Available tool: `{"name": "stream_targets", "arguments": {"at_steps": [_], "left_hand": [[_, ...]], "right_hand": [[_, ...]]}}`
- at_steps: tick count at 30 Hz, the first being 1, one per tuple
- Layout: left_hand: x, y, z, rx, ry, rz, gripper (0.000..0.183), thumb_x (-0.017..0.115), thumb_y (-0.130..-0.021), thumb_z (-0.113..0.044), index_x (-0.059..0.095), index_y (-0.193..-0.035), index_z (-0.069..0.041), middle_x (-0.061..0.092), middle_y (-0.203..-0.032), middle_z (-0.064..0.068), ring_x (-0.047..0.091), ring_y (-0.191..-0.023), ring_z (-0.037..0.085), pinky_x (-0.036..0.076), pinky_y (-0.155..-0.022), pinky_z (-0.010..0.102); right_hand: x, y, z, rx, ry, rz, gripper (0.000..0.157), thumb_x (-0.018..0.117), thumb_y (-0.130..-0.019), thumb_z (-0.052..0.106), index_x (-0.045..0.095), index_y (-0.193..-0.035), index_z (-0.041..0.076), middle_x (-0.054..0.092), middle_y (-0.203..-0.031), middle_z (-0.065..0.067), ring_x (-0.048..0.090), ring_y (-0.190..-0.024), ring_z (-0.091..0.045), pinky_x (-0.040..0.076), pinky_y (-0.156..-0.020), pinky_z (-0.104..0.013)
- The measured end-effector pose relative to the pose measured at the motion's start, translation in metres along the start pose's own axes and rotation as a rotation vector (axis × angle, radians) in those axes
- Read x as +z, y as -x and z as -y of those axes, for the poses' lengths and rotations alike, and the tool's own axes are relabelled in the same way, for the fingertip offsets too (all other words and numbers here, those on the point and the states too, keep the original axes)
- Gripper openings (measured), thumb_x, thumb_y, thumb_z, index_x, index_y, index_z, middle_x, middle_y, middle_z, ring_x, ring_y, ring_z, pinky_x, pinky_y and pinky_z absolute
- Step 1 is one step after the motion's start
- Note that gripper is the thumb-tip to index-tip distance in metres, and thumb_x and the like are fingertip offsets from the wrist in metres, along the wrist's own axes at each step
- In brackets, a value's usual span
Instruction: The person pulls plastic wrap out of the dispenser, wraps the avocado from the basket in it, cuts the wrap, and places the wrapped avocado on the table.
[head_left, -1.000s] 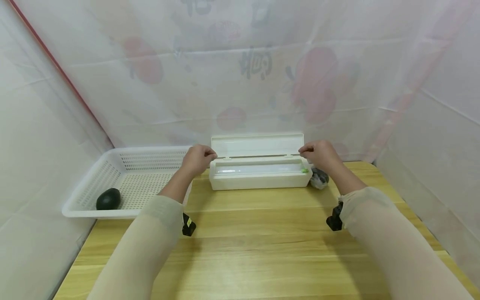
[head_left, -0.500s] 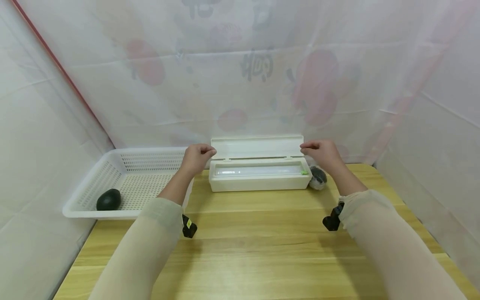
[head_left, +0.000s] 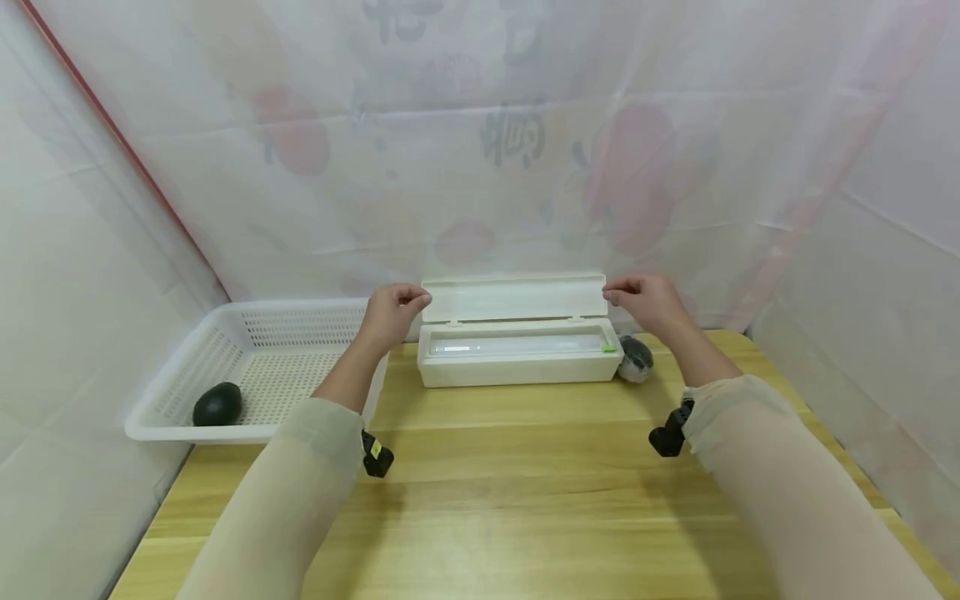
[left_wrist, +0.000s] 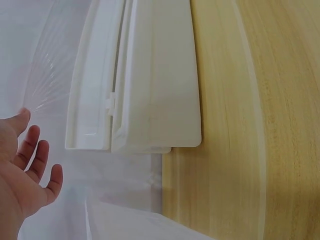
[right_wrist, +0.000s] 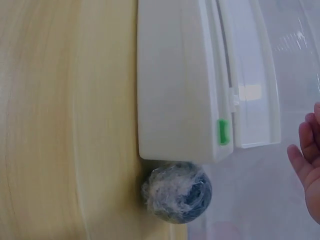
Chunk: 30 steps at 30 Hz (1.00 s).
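A sheet of clear cling film (left_wrist: 50,75) is stretched behind the dispenser, creased near both hands. My left hand (head_left: 390,317) pinches one side of it between thumb and forefinger, left of the raised lid (head_left: 517,297). On the opposite side, my right hand (head_left: 648,304) pinches the film just right of the lid, its remaining fingers loosely bent in the right wrist view. The white cling film dispenser (head_left: 517,369) sits at the table's back with its lid up and a roll inside. A green slider (right_wrist: 223,131) shows at its right end.
Touching or close beside the dispenser's right end is a dark, rounded thing wrapped in film (right_wrist: 177,192). A white perforated basket (head_left: 258,432) stands at the left with a dark green avocado (head_left: 217,404) in it. A printed plastic sheet (head_left: 465,192) hangs behind the table (head_left: 487,500).
Both hands have risen a little along the sides of the raised lid and drawn slightly apart, each keeping its pinch. The dispenser and the basket stay where they were.
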<state>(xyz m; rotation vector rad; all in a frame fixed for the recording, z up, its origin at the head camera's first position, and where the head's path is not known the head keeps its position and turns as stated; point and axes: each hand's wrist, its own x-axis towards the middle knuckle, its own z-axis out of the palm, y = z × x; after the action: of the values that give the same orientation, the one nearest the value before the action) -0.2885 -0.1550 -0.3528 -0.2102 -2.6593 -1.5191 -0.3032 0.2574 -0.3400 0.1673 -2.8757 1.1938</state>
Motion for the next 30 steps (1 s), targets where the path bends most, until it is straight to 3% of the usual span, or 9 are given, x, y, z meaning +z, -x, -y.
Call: {"name": "stream_targets", "arguments": {"at_steps": [11, 30], "left_hand": [[-0.004, -0.002, -0.007, 0.027, 0.014, -0.028, 0.028, 0.059, -0.099, -0.03, 0.068, -0.111, -0.007, 0.065, -0.114, 0.008, 0.055, -0.109, 0.025, 0.046, -0.096, 0.043], [-0.019, -0.01, -0.026, 0.043, 0.019, -0.095, 0.031, 0.06, -0.099, -0.029, 0.068, -0.115, -0.004, 0.064, -0.118, 0.012, 0.054, -0.114, 0.026, 0.045, -0.1, 0.043]], "right_hand": [[-0.009, -0.003, 0.009, -0.008, -0.015, -0.039, 0.048, 0.054, -0.099, 0.045, 0.064, -0.125, 0.006, 0.061, -0.127, -0.017, 0.052, -0.121, -0.033, 0.043, -0.1, -0.053], [-0.028, -0.007, 0.038, -0.028, 0.005, -0.098, 0.045, 0.055, -0.099, 0.042, 0.065, -0.122, 0.005, 0.061, -0.127, -0.018, 0.053, -0.116, -0.031, 0.044, -0.093, -0.047]]}}
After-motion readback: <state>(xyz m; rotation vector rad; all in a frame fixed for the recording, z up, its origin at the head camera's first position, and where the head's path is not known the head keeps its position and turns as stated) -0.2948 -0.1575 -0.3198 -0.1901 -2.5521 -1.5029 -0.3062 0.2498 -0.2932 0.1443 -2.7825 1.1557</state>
